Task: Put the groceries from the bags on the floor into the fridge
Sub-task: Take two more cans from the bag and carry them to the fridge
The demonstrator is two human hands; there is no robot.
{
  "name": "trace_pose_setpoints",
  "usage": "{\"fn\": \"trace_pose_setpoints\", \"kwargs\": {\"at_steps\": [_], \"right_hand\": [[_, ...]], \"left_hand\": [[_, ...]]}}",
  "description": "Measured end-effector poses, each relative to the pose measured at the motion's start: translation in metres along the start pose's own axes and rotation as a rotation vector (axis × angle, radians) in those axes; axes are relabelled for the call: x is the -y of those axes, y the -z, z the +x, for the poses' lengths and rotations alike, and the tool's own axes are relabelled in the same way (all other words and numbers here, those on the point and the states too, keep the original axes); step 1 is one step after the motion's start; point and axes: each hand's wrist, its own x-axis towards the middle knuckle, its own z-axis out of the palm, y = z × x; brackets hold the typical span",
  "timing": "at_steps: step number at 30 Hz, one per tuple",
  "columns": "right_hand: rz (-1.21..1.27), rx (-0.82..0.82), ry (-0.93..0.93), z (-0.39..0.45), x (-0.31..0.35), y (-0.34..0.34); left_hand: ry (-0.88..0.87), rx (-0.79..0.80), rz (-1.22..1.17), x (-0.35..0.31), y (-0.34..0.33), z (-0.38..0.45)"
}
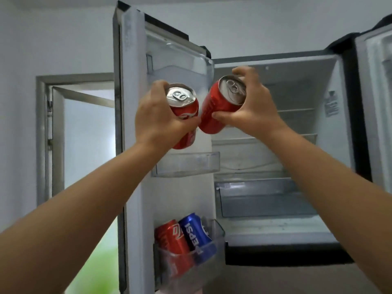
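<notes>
Hands raised at frame centre, each grip clamped on a red can: left hand [158,115] on the left can [184,112], right hand [247,107] on the tilted right can [220,105], the cans nearly touching. A knock could loosen either above the empty middle door bin [186,164]. Lower bin [191,262]: two red cans, one blue can [196,236] visible. Fridge [275,124] shelves beyond.

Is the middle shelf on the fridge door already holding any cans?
No, the middle door shelf shows no cans; the only stored cans sit in the bottom door bin.
</notes>
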Motion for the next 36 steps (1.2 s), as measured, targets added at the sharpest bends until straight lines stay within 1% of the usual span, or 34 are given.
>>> {"fn": "trace_pose_setpoints", "kwargs": {"at_steps": [3,7,10,15,18,20,23,26,29,31,36], "right_hand": [[0.104,0.002,-0.064,0.020,-0.019,-0.021],[0.187,0.066,-0.154,0.033,-0.050,-0.048],[0.248,0.155,-0.200,0.037,-0.070,-0.067],[0.363,0.360,-0.309,0.044,-0.093,-0.099],[0.324,0.473,-0.337,0.049,-0.100,-0.113],[0.254,0.522,-0.310,0.054,-0.102,-0.119],[0.022,0.586,-0.238,0.061,-0.103,-0.130],[-0.114,0.587,-0.182,0.059,-0.104,-0.136],[-0.096,0.610,-0.174,0.055,-0.106,-0.138],[-0.082,0.631,-0.180,0.053,-0.107,-0.139],[-0.066,0.637,-0.138,0.044,-0.108,-0.131]], "left_hand": [[0.076,0.013,0.059,0.010,-0.024,0.022],[0.223,0.082,0.130,0.020,-0.047,0.029],[0.298,0.124,0.197,0.027,-0.058,0.028],[0.407,0.219,0.367,0.038,-0.071,0.030],[0.479,0.291,0.422,0.041,-0.075,0.035],[0.537,0.347,0.413,0.044,-0.078,0.042],[0.607,0.391,0.458,0.047,-0.082,0.048],[0.597,0.375,0.540,0.047,-0.086,0.045],[0.586,0.393,0.637,0.043,-0.087,0.037],[0.585,0.432,0.658,0.044,-0.086,0.037],[0.584,0.453,0.692,0.037,-0.082,0.030]]}}
